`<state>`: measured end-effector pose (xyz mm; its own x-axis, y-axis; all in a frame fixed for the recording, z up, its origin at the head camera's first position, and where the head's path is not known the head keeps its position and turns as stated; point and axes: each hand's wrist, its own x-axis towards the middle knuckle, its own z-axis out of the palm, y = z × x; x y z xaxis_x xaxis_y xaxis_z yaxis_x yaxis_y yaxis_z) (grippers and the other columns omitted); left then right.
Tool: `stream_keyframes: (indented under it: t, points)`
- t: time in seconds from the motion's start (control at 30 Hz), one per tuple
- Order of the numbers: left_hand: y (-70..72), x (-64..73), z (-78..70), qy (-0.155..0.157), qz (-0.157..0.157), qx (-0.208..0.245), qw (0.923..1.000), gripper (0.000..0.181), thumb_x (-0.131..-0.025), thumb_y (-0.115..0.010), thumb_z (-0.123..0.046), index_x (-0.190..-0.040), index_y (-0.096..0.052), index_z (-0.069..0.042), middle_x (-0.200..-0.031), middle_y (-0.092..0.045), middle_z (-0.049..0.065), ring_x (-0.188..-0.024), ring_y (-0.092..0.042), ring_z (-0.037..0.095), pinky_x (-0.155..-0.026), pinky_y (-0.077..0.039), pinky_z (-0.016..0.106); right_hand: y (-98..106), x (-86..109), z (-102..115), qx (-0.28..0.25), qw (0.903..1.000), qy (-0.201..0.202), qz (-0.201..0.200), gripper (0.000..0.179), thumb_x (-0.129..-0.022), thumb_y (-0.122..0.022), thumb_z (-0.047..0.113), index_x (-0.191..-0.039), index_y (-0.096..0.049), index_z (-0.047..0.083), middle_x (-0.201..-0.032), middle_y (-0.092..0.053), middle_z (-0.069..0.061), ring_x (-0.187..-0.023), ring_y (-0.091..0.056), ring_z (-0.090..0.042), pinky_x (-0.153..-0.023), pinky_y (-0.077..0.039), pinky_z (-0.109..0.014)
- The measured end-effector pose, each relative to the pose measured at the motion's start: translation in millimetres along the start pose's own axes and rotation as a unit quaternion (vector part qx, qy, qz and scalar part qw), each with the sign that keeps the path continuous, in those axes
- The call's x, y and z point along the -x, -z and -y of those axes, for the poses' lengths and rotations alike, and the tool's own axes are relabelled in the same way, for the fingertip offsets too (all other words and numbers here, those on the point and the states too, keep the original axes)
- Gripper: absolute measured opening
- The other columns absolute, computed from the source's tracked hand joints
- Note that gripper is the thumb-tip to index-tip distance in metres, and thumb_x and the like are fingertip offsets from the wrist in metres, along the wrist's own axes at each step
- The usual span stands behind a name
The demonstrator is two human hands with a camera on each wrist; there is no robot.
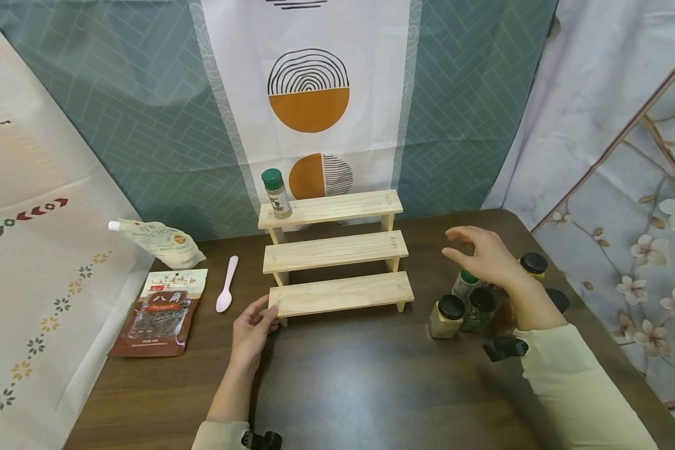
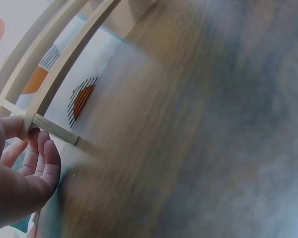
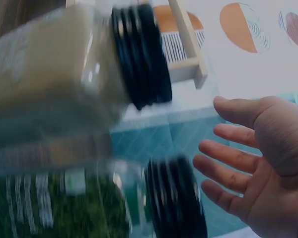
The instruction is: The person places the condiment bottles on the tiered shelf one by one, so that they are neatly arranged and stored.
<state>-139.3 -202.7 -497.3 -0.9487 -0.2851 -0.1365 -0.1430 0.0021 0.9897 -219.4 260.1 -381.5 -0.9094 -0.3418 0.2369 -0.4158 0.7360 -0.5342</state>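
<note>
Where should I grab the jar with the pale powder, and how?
Probably by its round black lid, coming from above with the right hand. The pale powder jar stands upright with its lid on top, and the lid's ridged edge should help your grip. Another jar, with green contents, stands close on its right, so that side looks tight.

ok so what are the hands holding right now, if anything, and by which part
The left hand grips the three-tier wooden shelf by the left end of its lowest tier; the right hand holds nothing.
</note>
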Motion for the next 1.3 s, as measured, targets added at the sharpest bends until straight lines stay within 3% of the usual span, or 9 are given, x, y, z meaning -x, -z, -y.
stream_keyframes:
  t: [0.23,0.63,0.93,1.13,1.3]
  points:
    - [0.0,-1.4,-0.2,0.0,-0.001,-0.004,1.0,0.037,-0.099,-0.067,-0.008,-0.135,-0.062,-0.001,-0.09,-0.069,0.002,-0.076,-0.064,0.012,-0.07,-0.056,0.024,8.8,13.0,-12.9,0.002,0.9995,-0.004,0.03,0.043,-0.098,-0.07,0.018,-0.132,-0.058,-0.006,-0.13,-0.061,-0.026,-0.118,-0.058,-0.045,-0.097,-0.045,-0.064]
    - [0.3,0.2,0.6,0.002,-0.003,-0.004,1.0,0.037,-0.099,-0.067,-0.009,-0.134,-0.062,-0.002,-0.091,-0.069,0.002,-0.077,-0.063,0.012,-0.071,-0.056,0.024,13.3,23.3,-24.4,0.005,0.996,-0.009,0.088,0.05,-0.091,-0.078,0.016,-0.131,-0.058,-0.006,-0.127,-0.063,-0.027,-0.112,-0.062,-0.044,-0.092,-0.051,-0.06]
    - [0.1,0.4,0.0,0.0,-0.003,-0.012,0.9999,0.038,-0.098,-0.067,-0.009,-0.135,-0.061,-0.001,-0.09,-0.069,0.001,-0.076,-0.064,0.012,-0.071,-0.056,0.024,7.5,23.5,-33.6,0.028,0.9969,0.018,0.072,0.044,-0.089,-0.081,0.016,-0.124,-0.065,-0.003,-0.116,-0.069,-0.019,-0.103,-0.067,-0.038,-0.087,-0.055,-0.055]
    - [-0.4,0.0,0.2,-0.001,-0.006,-0.012,0.9999,0.037,-0.099,-0.067,-0.008,-0.135,-0.062,-0.002,-0.089,-0.068,0.001,-0.076,-0.064,0.013,-0.07,-0.056,0.024,8.3,24.4,-36.5,0.037,0.9951,0.013,0.09,0.048,-0.082,-0.086,0.012,-0.123,-0.067,-0.003,-0.117,-0.069,-0.02,-0.1,-0.067,-0.039,-0.085,-0.056,-0.055]
    - [-1.1,0.4,0.4,-0.003,-0.007,-0.006,0.9999,0.037,-0.098,-0.068,-0.007,-0.134,-0.061,0.001,-0.088,-0.069,0.001,-0.075,-0.064,0.013,-0.069,-0.056,0.024,5.8,23.0,-39.2,0.037,0.9948,0.008,0.094,0.047,-0.082,-0.085,0.011,-0.122,-0.067,-0.006,-0.114,-0.07,-0.022,-0.098,-0.069,-0.039,-0.08,-0.059,-0.051]
